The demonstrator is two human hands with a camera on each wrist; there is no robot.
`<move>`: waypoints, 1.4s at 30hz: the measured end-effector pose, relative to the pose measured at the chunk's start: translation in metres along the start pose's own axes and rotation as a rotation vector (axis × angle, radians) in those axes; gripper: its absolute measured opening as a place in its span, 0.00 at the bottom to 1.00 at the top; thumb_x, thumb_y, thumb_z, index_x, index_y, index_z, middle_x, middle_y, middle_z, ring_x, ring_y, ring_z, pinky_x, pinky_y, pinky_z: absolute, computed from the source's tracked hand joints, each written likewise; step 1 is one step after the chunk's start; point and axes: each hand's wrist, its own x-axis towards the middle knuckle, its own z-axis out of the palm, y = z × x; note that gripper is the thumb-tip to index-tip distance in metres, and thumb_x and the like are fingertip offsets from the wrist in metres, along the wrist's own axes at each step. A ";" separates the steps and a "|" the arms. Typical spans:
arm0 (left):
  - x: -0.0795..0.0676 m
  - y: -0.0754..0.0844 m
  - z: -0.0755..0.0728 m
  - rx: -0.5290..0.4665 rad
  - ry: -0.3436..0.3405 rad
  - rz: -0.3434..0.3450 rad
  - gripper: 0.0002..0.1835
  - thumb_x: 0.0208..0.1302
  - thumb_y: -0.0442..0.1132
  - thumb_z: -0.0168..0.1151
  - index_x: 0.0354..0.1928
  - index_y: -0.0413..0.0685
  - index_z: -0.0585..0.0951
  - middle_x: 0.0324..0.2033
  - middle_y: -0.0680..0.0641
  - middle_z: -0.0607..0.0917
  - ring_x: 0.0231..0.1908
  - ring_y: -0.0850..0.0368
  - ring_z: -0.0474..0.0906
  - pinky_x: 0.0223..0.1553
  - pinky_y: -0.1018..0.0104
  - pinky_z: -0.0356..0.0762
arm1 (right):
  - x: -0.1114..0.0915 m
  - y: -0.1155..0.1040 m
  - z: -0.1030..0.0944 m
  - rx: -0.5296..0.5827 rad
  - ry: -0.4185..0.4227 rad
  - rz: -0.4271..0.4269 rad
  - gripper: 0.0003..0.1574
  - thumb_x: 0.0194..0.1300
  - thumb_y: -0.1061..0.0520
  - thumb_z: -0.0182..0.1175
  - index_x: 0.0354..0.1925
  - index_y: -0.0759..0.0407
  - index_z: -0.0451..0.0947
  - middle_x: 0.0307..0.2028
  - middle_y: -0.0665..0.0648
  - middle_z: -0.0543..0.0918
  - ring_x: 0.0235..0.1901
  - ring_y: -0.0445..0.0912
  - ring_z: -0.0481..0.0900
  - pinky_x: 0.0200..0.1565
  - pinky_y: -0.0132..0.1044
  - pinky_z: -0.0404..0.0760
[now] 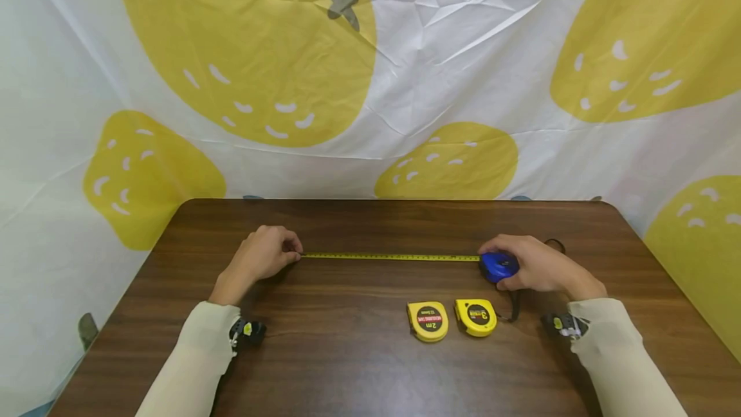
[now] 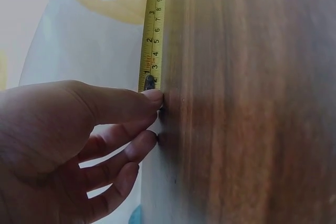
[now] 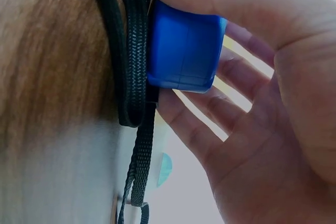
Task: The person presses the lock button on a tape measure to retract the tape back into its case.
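Note:
A yellow measuring blade [image 1: 390,257] stretches straight across the table between both hands. My left hand [image 1: 265,253] pinches its free end between thumb and fingers; in the left wrist view the riveted end hook [image 2: 150,81] shows just past the thumb tip. On the right, my right hand [image 1: 535,262] grips the blue tape measure [image 1: 499,266], fingers on its far side and thumb on its near side. A black wrist strap [image 3: 137,66] hangs from the blue case in the right wrist view. The blade lies low, close to the tabletop.
Two yellow tape measures lie nearer the front: one marked 2m [image 1: 428,322] and one marked 3 [image 1: 476,318], just right of it. Brown wood-grain table [image 1: 324,365] fills the lower view. Behind it hangs a white cloth [image 1: 463,50] printed with yellow fruit.

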 end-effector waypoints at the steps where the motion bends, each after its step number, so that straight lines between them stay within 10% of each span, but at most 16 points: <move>1: 0.000 0.000 0.000 0.001 0.002 0.004 0.04 0.70 0.36 0.76 0.37 0.54 0.90 0.37 0.53 0.90 0.39 0.52 0.86 0.43 0.42 0.84 | 0.000 0.000 0.000 -0.002 0.001 -0.003 0.37 0.58 0.60 0.84 0.64 0.58 0.82 0.60 0.61 0.86 0.58 0.61 0.84 0.57 0.65 0.83; 42: -0.004 -0.002 -0.028 -0.092 0.098 0.143 0.02 0.68 0.35 0.76 0.38 0.50 0.90 0.38 0.53 0.90 0.36 0.56 0.84 0.39 0.52 0.82 | -0.009 -0.010 -0.022 -0.034 0.157 -0.108 0.39 0.56 0.61 0.83 0.66 0.55 0.82 0.58 0.49 0.86 0.54 0.48 0.85 0.53 0.53 0.86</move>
